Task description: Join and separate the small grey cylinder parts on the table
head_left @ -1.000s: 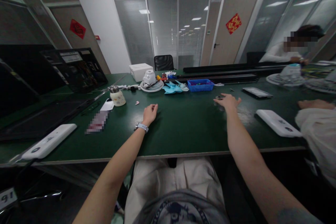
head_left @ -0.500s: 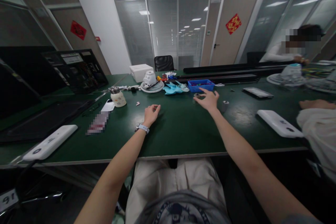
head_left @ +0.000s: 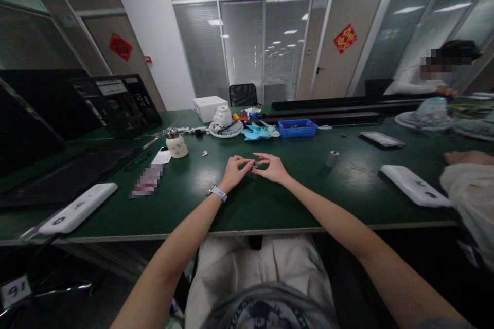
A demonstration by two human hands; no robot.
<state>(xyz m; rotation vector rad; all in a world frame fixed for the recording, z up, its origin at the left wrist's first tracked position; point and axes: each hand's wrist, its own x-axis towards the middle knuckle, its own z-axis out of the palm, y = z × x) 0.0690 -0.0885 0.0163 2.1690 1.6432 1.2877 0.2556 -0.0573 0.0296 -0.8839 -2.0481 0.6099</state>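
1. Head view: L hand [head_left: 234,171] and R hand [head_left: 272,168] met over the green surface [head_left: 293,205], nearer the wearer than the blue tray [head_left: 298,133] & a bit to its L.
2. Small metal part [head_left: 254,165] sat b/w the two hands, front-L of the blue tray; couldn't tell if its underside touched the surface.
3. L fingers were narrow, thumb & index pinching the part from its L side; a watch [head_left: 217,193] was on that wrist.
4. R fingers held the same part from its R side, thumb low, index stretched out above it.
5. Metal cylinder [head_left: 332,158] stood upright, front-R of the blue tray, well apart from both hands.
6. Light-blue fan blades [head_left: 257,131] lay just L of the blue tray; white fan grille [head_left: 226,132] w/ its motor housing was next, further L.
7. Cream flask [head_left: 177,147] stood well L of the blue tray, approx. upright.
8. Flat grey device [head_left: 382,139] lay R of the blue tray; co-worker's hand [head_left: 466,157] rested farther R, nr the edge of view.
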